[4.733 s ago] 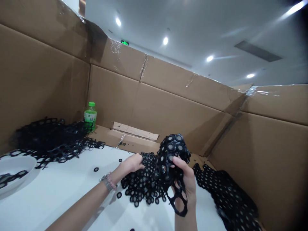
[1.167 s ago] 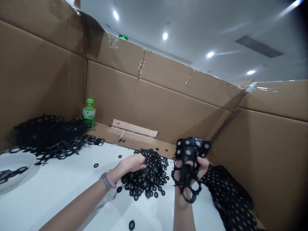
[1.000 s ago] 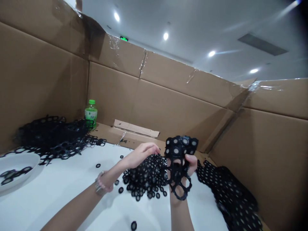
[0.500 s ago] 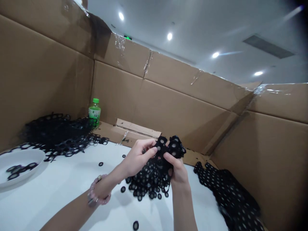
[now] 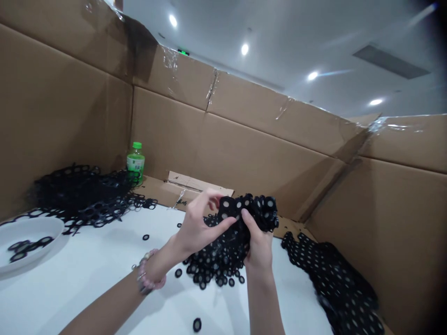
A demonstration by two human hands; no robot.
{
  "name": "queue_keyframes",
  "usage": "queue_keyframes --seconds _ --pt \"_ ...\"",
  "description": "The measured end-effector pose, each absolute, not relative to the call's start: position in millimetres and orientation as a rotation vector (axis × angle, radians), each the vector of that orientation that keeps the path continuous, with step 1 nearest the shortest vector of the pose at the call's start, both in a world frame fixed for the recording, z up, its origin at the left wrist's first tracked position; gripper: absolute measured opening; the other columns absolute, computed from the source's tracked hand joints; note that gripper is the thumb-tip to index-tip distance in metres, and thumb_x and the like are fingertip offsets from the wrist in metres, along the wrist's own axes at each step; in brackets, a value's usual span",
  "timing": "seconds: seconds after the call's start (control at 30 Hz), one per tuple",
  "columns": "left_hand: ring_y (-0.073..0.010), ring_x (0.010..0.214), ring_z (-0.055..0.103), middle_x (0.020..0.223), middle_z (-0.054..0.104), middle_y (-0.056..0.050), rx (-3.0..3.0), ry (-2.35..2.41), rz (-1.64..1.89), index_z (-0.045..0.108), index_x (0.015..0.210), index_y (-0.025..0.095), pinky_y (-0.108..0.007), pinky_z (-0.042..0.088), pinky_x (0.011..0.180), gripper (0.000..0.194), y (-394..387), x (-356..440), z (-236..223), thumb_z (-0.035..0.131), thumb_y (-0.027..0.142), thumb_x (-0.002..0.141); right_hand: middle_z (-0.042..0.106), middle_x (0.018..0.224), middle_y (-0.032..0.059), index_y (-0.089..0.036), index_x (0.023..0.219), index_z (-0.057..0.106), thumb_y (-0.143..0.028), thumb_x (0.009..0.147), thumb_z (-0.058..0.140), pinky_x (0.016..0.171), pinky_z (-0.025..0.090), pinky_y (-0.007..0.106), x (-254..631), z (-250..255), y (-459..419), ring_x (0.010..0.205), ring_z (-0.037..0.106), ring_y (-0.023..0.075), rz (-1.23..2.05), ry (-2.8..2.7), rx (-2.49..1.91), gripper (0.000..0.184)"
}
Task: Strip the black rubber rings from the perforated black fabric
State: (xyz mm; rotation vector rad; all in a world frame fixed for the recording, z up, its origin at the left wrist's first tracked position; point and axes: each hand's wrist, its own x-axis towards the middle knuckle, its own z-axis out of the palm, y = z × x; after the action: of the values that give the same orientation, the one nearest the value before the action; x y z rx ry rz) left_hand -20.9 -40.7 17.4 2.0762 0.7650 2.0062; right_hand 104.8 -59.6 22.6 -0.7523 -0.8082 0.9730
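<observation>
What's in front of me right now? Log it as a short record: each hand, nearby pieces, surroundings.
left hand: fingers spread, touching the black ring lattice
right hand: gripping the same lattice
below hands: heap of black rings
loose piece: black ring on the white table
around: white bowl holding black ring pieces, green-capped bottle, cardboard walls

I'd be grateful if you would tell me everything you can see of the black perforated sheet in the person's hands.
The black sheet looks like flexible rubber: a web of joined rings, many with grey centres. It is bunched up, held by the right hand and touched by the left hand, above a heap of black rings on a white table.
</observation>
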Motion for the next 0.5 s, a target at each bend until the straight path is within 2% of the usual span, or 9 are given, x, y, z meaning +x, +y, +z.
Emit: queue_keyframes --seconds 0.07,0.1,0.2,0.23,0.37,0.5 --pt "-0.0117 0.069 0.051 0.087 0.055 -0.003 1.981 0.761 2.072 0.047 0.101 0.018 -0.025 0.046 0.064 0.041 -39 -21 15 0.068 0.025 0.066 0.069 0.094 0.0032 -0.021 0.108 0.058 -0.022 0.061 0.072 0.077 0.053 0.034 103 24 -61 0.089 0.063 0.0218 0.98 -0.779 -0.747 0.049" --pt "-0.0115 0.069 0.052 0.086 0.056 -0.003 1.982 0.738 2.062 0.049 0.1 0.018 -0.025 0.046 0.065 0.037 -39 -21 14 0.067 0.024 0.068 0.069 0.095 0.003 -0.021 0.108 0.058 -0.022 0.061 0.071 0.076 0.053 0.034 101 24 -62 0.09 0.063 0.022 1.007 -0.761 -0.746 0.048" --pt "-0.0123 0.07 0.055 0.078 0.061 -0.003 2.098 0.667 1.938 0.057 0.083 0.017 -0.025 0.046 0.067 0.006 -39 -19 13 0.057 0.02 0.077 0.069 0.093 0.0025 -0.021 0.103 0.06 -0.023 0.061 0.072 0.076 0.053 0.032 97 26 -63 0.091 0.063 0.0217 1.087 -0.71 -0.741 0.044" --pt "-0.0127 0.071 0.056 0.076 0.062 -0.003 2.108 0.664 1.893 0.058 0.078 0.016 -0.024 0.046 0.067 0.006 -39 -18 13 0.053 0.02 0.079 0.069 0.093 0.0025 -0.021 0.102 0.061 -0.022 0.06 0.072 0.075 0.054 0.032 95 27 -64 0.09 0.063 0.0218 1.097 -0.7 -0.744 0.043" --pt "-0.0114 0.06 0.055 0.064 0.059 -0.002 1.849 0.798 1.74 0.057 0.07 0.014 -0.022 0.045 0.06 0.019 -24 -25 15 0.049 0.028 0.082 0.07 0.085 0.003 -0.018 0.096 0.062 -0.023 0.059 0.073 0.07 0.055 0.033 100 33 -67 0.081 0.065 0.0214 1.046 -0.678 -0.77 0.039" --pt "-0.0098 0.052 0.05 0.057 0.055 0.001 1.679 0.986 1.644 0.055 0.071 0.013 -0.02 0.04 0.052 0.027 13 -44 2 0.045 0.035 0.081 0.068 0.08 -0.0007 -0.019 0.09 0.062 -0.022 0.058 0.073 0.065 0.055 0.031 125 37 -64 0.067 0.064 0.0162 0.751 -0.582 -0.732 0.034"
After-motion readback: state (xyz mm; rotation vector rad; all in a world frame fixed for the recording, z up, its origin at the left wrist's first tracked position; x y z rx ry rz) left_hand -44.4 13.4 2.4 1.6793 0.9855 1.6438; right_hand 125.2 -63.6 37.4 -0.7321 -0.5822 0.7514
